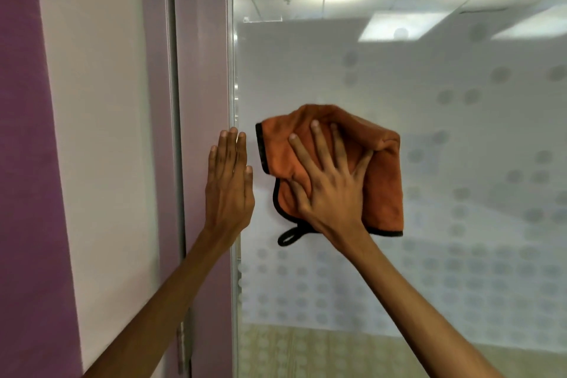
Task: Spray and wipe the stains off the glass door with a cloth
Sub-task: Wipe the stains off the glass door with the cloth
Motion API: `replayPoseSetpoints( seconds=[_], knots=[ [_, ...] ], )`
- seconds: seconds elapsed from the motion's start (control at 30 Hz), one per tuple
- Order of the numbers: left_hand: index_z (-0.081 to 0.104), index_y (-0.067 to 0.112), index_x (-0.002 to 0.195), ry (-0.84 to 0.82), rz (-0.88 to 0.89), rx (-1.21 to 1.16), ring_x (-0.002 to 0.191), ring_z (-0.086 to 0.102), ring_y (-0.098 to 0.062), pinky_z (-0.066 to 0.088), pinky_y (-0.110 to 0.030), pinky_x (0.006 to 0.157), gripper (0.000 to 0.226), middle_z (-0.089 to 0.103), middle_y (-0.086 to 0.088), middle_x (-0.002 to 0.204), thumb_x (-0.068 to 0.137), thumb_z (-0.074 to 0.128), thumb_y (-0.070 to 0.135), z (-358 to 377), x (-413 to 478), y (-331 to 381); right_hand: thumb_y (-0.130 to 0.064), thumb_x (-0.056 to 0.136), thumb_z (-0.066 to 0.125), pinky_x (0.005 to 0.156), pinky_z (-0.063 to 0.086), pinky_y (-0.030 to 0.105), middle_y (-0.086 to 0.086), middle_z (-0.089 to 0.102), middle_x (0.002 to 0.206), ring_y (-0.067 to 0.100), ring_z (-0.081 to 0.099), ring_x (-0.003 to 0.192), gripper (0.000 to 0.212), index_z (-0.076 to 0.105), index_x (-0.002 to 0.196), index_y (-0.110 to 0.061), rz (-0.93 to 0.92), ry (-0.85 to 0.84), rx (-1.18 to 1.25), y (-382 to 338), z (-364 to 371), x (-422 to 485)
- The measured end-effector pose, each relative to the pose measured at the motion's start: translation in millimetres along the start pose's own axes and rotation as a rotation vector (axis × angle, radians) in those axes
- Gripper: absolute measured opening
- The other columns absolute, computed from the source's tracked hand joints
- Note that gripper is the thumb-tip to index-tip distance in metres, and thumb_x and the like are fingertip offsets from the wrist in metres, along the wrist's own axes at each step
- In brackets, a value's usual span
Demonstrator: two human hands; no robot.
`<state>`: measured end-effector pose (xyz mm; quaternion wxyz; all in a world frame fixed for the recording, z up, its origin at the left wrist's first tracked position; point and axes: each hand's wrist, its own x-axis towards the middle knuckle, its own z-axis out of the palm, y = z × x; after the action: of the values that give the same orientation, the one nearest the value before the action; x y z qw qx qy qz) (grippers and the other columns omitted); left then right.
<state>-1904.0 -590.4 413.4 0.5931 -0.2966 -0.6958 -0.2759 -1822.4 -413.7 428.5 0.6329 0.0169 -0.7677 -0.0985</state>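
Note:
The glass door (429, 101) fills the right side, frosted with grey dots low down. An orange cloth (383, 181) with black edging and a hanging loop lies bunched flat against the glass at mid height. My right hand (328, 184) presses on the cloth with fingers spread wide. My left hand (228, 184) rests flat, fingers together, on the door's left edge where the glass meets the mauve frame (202, 101). It holds nothing. No spray bottle is in view.
Left of the frame are a dark vertical gap (176, 132), a white wall strip (101, 132) and a purple panel (21, 163). Ceiling lights reflect in the upper glass. A tan floor shows through the bottom of the pane.

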Motion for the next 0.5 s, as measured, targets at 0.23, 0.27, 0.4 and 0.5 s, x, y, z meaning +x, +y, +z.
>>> replayPoseSetpoints(
  seconds=[0.23,0.27,0.4,0.5],
  knots=[
    [0.013,0.004,0.156,-0.035,-0.052,0.068,0.154,0.005,-0.029,0.004,-0.045,0.126,0.056,0.008,-0.015,0.165,0.104,0.022,0.022,5,-20,9,-0.057,0.091,0.048,0.116,-0.014,0.055,-0.004,0.009,0.168,0.022,0.0,0.155,0.073,0.019,0.156,-0.039,-0.081,-0.128,-0.029,9,6,-96],
    [0.012,0.005,0.156,-0.042,-0.07,0.085,0.154,0.004,-0.029,0.004,-0.047,0.126,0.057,0.006,-0.015,0.165,0.104,0.021,0.023,7,-25,12,-0.056,0.09,0.05,0.117,-0.011,0.053,-0.004,0.01,0.167,0.021,0.0,0.155,0.074,0.021,0.156,-0.04,-0.11,-0.144,-0.039,14,6,-108],
    [0.008,0.005,0.157,-0.069,-0.116,0.131,0.154,-0.001,-0.028,0.003,-0.052,0.125,0.057,0.002,-0.015,0.166,0.104,0.018,0.025,15,-45,23,-0.057,0.093,0.042,0.117,0.001,0.056,-0.006,0.015,0.167,0.019,0.002,0.154,0.067,0.024,0.155,-0.041,-0.19,-0.181,-0.024,31,0,-117],
    [0.008,0.001,0.156,-0.073,-0.113,0.143,0.154,0.0,-0.03,0.005,-0.054,0.124,0.057,0.003,-0.017,0.165,0.105,0.02,0.023,18,-55,29,-0.057,0.095,0.035,0.116,0.002,0.059,-0.01,0.014,0.166,0.015,0.004,0.154,0.062,0.026,0.154,-0.043,-0.235,-0.204,-0.013,42,-7,-103]
  ],
)
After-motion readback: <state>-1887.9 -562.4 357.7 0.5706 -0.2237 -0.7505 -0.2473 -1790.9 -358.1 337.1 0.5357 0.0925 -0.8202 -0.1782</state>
